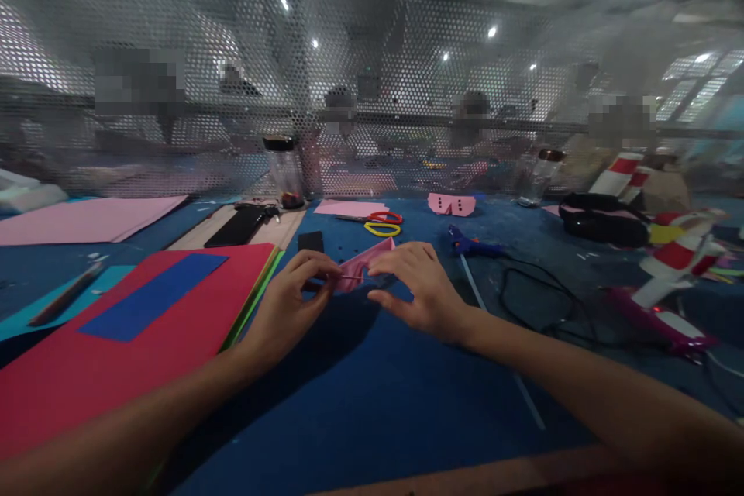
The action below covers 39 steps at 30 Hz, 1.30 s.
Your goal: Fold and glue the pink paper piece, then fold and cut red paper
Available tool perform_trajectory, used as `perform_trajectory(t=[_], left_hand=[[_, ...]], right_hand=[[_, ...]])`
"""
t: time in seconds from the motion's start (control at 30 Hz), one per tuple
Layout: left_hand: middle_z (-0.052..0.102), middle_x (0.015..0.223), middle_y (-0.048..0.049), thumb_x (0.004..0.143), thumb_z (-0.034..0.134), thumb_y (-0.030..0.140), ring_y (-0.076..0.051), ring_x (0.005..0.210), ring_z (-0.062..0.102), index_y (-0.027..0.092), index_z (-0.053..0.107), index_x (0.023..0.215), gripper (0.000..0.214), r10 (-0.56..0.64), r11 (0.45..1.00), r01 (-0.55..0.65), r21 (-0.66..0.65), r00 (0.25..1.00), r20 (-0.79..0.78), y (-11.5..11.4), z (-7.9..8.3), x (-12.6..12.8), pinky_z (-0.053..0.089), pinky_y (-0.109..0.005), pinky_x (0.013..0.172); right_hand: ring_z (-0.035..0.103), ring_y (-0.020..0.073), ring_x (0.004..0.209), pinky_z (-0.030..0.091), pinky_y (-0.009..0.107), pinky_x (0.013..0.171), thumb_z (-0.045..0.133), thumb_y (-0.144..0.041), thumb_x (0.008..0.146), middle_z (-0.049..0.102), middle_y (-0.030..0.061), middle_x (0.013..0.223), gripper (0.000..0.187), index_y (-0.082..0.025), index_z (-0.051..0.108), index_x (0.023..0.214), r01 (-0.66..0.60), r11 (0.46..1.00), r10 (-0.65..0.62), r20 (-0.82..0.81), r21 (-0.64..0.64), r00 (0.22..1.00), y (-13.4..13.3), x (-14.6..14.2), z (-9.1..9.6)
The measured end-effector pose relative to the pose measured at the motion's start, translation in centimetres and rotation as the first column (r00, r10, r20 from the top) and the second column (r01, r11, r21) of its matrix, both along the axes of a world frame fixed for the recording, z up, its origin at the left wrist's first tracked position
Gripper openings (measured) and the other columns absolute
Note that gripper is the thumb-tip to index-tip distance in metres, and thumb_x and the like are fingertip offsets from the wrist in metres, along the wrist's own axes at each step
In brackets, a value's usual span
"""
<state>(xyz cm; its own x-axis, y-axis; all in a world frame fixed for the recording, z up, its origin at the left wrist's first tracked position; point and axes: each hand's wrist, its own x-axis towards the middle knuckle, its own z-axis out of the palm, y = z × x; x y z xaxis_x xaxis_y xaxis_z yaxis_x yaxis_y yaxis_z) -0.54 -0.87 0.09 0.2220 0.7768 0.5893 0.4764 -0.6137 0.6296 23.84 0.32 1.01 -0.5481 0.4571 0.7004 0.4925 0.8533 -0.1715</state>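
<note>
My left hand [296,298] pinches a small folded piece of pink paper [365,257] between thumb and fingers, just above the blue table. My right hand [421,287] is at the paper's right side, thumb and fingers apart; whether a fingertip touches the paper, I cannot tell. A small black piece [310,241] lies behind my left hand. Beyond the hands are scissors [384,223] with red and yellow handles. Farther back stands a pink cut-out [452,204] with small black squares on it. A blue glue gun [472,242] lies right of my right hand.
Red sheets [191,310] with a blue strip [154,296] on top cover the left side. Behind them are a black phone [237,225] and a jar [284,174]. At right are a cable [543,287], black headphones [604,221] and a magenta tool [663,318]. A perforated screen [384,147] closes the back.
</note>
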Motion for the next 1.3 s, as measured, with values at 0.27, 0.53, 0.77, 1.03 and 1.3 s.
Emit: perform_trajectory(t=[0.27, 0.53, 0.77, 1.03, 1.3], left_hand=[[0.058, 0.101, -0.0036, 0.094, 0.059, 0.012, -0.016, 0.088, 0.063, 0.023, 0.069, 0.101, 0.016, -0.030, 0.987, 0.044, 0.152, 0.995, -0.096, -0.5, -0.2, 0.4, 0.056, -0.026, 0.070], [0.057, 0.097, -0.0030, 0.093, 0.058, 0.008, -0.015, 0.084, 0.062, 0.021, 0.066, 0.101, 0.017, -0.016, 0.965, 0.067, 0.252, 0.980, -0.197, -0.8, -0.4, 0.2, 0.053, -0.026, 0.071], [0.058, 0.101, -0.0033, 0.094, 0.058, 0.007, -0.015, 0.090, 0.063, 0.022, 0.064, 0.104, 0.019, -0.013, 0.953, 0.097, 0.288, 0.960, -0.281, -1.0, -0.6, 0.3, 0.054, -0.027, 0.078], [0.058, 0.104, -0.0042, 0.096, 0.058, 0.010, -0.015, 0.091, 0.063, 0.022, 0.064, 0.109, 0.019, -0.037, 0.947, 0.138, 0.290, 0.943, -0.329, -1.0, -1.0, 0.0, 0.055, -0.027, 0.077], [0.058, 0.111, -0.0051, 0.098, 0.059, 0.013, -0.015, 0.093, 0.065, 0.023, 0.060, 0.115, 0.020, -0.168, 0.941, 0.258, 0.220, 0.919, -0.357, -1.4, -0.8, 0.1, 0.057, -0.028, 0.080]], right_hand=[[0.060, 0.0216, 0.102, 0.035, 0.041, 0.099, 0.059, -0.023, 0.100, 0.073, 0.0030, 0.105, 0.006, -0.022, 0.063, 0.104, 0.040, 0.999, -0.041, 0.044, 0.021, 0.998, 0.3, 0.0, -0.6], [0.058, 0.0242, 0.102, 0.031, 0.047, 0.106, 0.056, -0.013, 0.087, 0.070, 0.0057, 0.107, 0.027, -0.021, 0.063, 0.113, 0.069, 0.997, -0.070, 0.060, 0.016, 0.996, -0.1, -0.1, -0.4], [0.059, 0.0224, 0.103, 0.030, 0.046, 0.107, 0.044, -0.003, 0.090, 0.071, 0.0056, 0.113, 0.052, -0.023, 0.056, 0.137, 0.113, 0.994, -0.112, 0.090, 0.001, 0.990, 0.1, 0.0, -0.5], [0.061, 0.0205, 0.110, 0.026, 0.047, 0.111, 0.041, 0.008, 0.083, 0.072, 0.0038, 0.120, 0.063, -0.024, 0.059, 0.134, 0.119, 0.992, -0.110, 0.159, -0.052, 0.981, 0.9, 0.2, -1.1], [0.067, 0.0182, 0.100, 0.033, 0.043, 0.105, 0.045, 0.005, 0.084, 0.077, -0.0001, 0.106, 0.052, -0.026, 0.070, 0.117, 0.073, 0.987, -0.072, 0.019, -0.142, 0.997, 1.8, 0.3, -1.0]])
